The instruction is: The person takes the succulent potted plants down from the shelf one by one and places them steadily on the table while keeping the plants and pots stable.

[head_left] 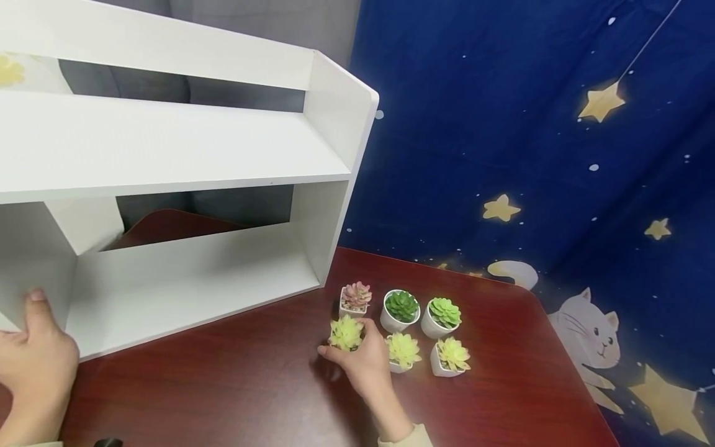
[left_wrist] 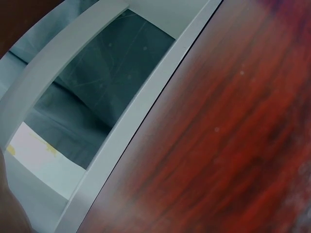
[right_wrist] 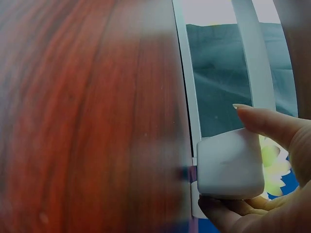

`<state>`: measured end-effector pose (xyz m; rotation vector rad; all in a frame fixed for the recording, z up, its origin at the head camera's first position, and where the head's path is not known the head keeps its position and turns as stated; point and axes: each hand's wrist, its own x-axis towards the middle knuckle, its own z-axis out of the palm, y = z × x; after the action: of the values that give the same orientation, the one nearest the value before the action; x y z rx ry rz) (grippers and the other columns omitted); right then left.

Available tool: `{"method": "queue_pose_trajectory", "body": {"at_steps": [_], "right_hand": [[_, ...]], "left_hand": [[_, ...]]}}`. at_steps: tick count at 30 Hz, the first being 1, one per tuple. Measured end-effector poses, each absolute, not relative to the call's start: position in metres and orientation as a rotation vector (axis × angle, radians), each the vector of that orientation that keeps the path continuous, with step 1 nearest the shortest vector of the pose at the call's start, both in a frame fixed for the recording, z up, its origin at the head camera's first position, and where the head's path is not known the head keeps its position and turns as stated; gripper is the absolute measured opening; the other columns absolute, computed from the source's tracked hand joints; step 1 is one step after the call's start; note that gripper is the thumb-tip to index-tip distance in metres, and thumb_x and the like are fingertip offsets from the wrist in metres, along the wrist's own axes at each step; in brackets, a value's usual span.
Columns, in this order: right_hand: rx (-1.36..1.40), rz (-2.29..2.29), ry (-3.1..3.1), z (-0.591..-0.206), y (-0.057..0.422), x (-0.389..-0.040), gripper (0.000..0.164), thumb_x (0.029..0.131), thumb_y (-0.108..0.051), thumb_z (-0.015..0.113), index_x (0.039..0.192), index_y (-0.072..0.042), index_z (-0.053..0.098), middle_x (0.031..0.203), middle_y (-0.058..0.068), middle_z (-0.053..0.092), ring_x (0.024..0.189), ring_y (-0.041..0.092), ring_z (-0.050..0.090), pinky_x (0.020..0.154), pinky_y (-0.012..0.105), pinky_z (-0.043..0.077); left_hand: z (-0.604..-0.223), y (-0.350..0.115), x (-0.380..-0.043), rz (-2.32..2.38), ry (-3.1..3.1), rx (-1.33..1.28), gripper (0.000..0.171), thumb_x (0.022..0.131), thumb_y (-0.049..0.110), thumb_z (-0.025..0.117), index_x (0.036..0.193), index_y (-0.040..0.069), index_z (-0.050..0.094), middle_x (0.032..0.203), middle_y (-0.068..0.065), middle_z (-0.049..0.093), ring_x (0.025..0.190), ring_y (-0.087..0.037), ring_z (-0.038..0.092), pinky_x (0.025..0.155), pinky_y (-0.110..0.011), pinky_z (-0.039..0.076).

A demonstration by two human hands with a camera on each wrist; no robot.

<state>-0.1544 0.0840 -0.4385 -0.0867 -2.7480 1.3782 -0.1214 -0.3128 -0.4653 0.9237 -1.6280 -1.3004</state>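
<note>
My right hand (head_left: pixel 370 360) pinches a small potted yellow-green succulent (head_left: pixel 345 333) between thumb and fingers. In the right wrist view its white square pot (right_wrist: pixel 231 165) appears raised off the table. At the far left, my left hand (head_left: pixel 41 360) grips the upright divider (head_left: pixel 28 248) of a white shelf unit (head_left: pixel 184 273), thumb on the inner face; its other fingers are partly out of frame. Around the right hand stand a pink succulent (head_left: pixel 356 298), a dark green one (head_left: pixel 401 308), a bright green one (head_left: pixel 444 315) and two yellow-green ones (head_left: pixel 403 351) (head_left: pixel 451 356).
The shelf unit stands on a dark red wooden table (head_left: pixel 234 385), its upper board (head_left: pixel 167 139) above the lower compartment. Behind hangs a blue curtain (head_left: pixel 458 124) with stars and a cat. A small black object (head_left: pixel 108 442) shows at the bottom edge.
</note>
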Motion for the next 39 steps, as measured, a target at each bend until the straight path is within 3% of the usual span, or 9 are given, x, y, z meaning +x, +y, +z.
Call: {"method": "queue_pose_trajectory", "body": {"at_steps": [4, 9, 20, 30, 36, 39], "right_hand": [[-0.085, 1.371, -2.752, -0.4402, 0.0844, -0.1543, 0.068, 0.057, -0.024, 0.097, 0.112, -0.004, 0.063, 0.098, 0.009, 0.071, 0.087, 0.016, 0.061, 0.078, 0.032, 0.051], [-0.090, 1.388, -2.757, -0.4418, 0.0849, -0.1537, 0.069, 0.057, -0.024, 0.097, 0.113, -0.004, 0.062, 0.096, 0.009, 0.070, 0.085, 0.015, 0.062, 0.078, 0.032, 0.052], [-0.082, 1.405, -2.754, -0.4455, 0.0848, -0.1536, 0.070, 0.058, -0.023, 0.096, 0.115, -0.003, 0.061, 0.094, 0.008, 0.071, 0.081, 0.013, 0.063, 0.077, 0.032, 0.053], [-0.098, 1.368, -2.750, -0.4462, 0.0855, -0.1537, 0.072, 0.058, -0.024, 0.097, 0.116, -0.002, 0.060, 0.090, 0.008, 0.071, 0.073, 0.011, 0.064, 0.074, 0.031, 0.053], [-0.114, 1.414, -2.765, -0.4437, 0.0850, -0.1529, 0.087, 0.059, -0.027, 0.097, 0.132, -0.003, 0.055, 0.084, 0.009, 0.071, 0.061, 0.013, 0.067, 0.088, 0.041, 0.055], [-0.098, 1.389, -2.754, -0.4419, 0.0842, -0.1522, 0.090, 0.060, -0.030, 0.097, 0.135, -0.003, 0.054, 0.096, 0.014, 0.074, 0.075, 0.020, 0.072, 0.094, 0.045, 0.054]], "left_hand": [[-0.4671, -0.3148, -0.1202, -1.311, -1.632, 0.948, 0.052, 0.106, 0.036, 0.043, 0.155, 0.030, 0.027, 0.136, 0.020, 0.047, 0.126, 0.004, 0.044, 0.111, -0.015, 0.029], [-0.4681, -0.3153, -0.1215, -1.309, -1.636, 0.899, 0.053, 0.106, 0.034, 0.041, 0.156, 0.029, 0.024, 0.151, 0.011, 0.042, 0.138, -0.002, 0.038, 0.116, -0.016, 0.025], [-0.4623, -0.3117, -0.1209, -1.302, -1.631, 0.881, 0.050, 0.106, 0.030, 0.041, 0.155, 0.029, 0.029, 0.152, 0.010, 0.042, 0.139, -0.002, 0.037, 0.118, -0.017, 0.023], [-0.4645, -0.3112, -0.1253, -1.252, -1.542, 0.867, 0.047, 0.104, 0.028, 0.050, 0.150, 0.027, 0.042, 0.141, 0.009, 0.051, 0.132, -0.007, 0.049, 0.115, -0.022, 0.035], [-0.4657, -0.3106, -0.1237, -1.194, -1.518, 0.768, 0.045, 0.101, 0.021, 0.053, 0.146, 0.028, 0.048, 0.139, 0.012, 0.053, 0.131, -0.010, 0.050, 0.114, -0.024, 0.036], [-0.4639, -0.3105, -0.1235, -1.201, -1.516, 0.776, 0.042, 0.101, 0.020, 0.053, 0.142, 0.026, 0.054, 0.134, 0.015, 0.055, 0.129, -0.009, 0.052, 0.112, -0.022, 0.037]]}}
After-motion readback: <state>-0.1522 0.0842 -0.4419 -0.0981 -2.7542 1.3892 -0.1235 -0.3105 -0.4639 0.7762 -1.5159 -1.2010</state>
